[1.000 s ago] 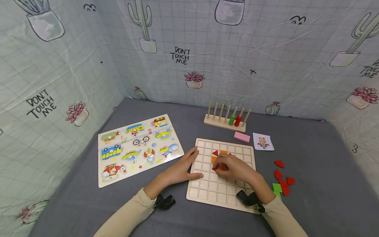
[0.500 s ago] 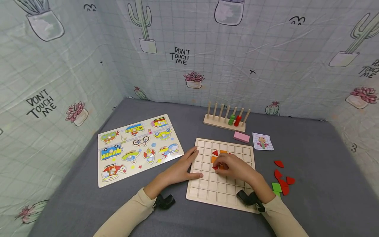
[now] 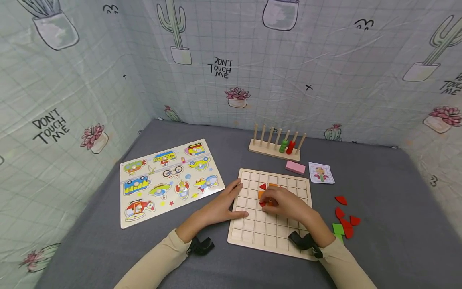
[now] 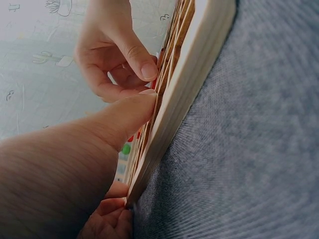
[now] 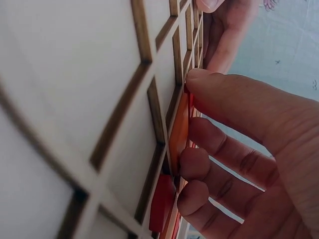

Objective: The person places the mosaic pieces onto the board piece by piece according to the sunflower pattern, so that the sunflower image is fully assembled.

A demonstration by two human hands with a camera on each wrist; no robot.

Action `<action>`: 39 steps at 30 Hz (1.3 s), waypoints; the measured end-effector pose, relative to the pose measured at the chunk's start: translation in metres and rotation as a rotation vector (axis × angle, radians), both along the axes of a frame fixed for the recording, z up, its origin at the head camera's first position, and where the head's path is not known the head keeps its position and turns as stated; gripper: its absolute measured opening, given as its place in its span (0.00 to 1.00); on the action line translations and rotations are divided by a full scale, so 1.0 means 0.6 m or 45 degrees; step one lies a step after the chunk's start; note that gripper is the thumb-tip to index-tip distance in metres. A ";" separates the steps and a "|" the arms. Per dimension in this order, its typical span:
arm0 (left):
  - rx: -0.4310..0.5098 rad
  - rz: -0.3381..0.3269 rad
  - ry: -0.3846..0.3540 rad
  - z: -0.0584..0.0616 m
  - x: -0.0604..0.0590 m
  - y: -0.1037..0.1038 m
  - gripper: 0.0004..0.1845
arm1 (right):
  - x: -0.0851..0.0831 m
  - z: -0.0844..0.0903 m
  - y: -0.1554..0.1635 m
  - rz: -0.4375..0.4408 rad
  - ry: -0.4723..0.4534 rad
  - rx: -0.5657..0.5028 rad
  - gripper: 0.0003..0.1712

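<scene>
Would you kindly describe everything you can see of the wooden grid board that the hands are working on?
The wooden grid board is a pale, square tray of what looks like light wood, divided by thin raised strips into many small square cells. It lies flat on the grey cloth. Most cells are bare; a few near the upper middle hold red and orange pieces. The left hand rests on its left edge, thumb on the board, and the right hand presses a red piece into a cell.

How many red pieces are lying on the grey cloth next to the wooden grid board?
4 red pieces lie right of the grid board, near the green pieces. More may hide under the right hand.
</scene>
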State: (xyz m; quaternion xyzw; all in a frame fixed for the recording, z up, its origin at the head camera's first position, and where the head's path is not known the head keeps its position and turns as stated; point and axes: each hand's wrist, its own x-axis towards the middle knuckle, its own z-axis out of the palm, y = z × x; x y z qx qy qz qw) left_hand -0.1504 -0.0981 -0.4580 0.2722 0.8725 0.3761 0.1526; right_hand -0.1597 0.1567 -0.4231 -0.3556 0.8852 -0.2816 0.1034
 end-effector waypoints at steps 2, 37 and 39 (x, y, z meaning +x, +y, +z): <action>0.001 0.002 -0.002 0.000 0.000 0.001 0.50 | 0.001 0.001 0.002 -0.008 -0.010 -0.005 0.07; -0.001 -0.005 -0.007 -0.001 0.000 0.000 0.50 | 0.038 0.004 0.152 -0.232 -0.088 -0.106 0.04; -0.001 -0.005 -0.006 -0.001 0.000 0.000 0.50 | 0.040 0.007 0.163 -0.269 -0.087 -0.099 0.05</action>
